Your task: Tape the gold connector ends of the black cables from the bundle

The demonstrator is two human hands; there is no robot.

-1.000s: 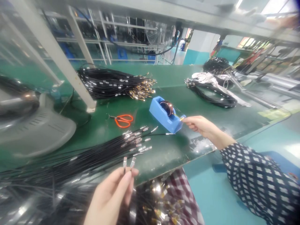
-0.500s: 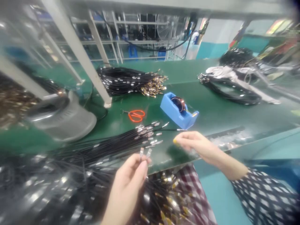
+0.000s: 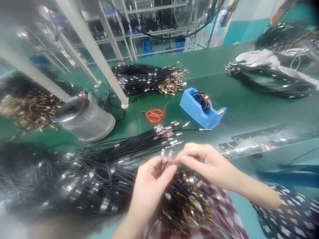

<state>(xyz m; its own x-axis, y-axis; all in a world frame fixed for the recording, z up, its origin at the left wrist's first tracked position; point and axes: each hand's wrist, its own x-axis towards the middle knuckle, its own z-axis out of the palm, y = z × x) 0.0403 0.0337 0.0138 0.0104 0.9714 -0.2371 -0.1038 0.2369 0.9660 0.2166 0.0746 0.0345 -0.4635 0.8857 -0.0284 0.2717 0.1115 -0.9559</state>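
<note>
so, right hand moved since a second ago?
Yes. Against the tape dispenser, the right hand has moved left and toward the wearer, beside the left hand.

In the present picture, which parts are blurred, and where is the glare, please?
In the head view, the lower-left cables look smeared with bright glints; the table shines near its front edge; the scissors and tape dispenser look clearer.
</note>
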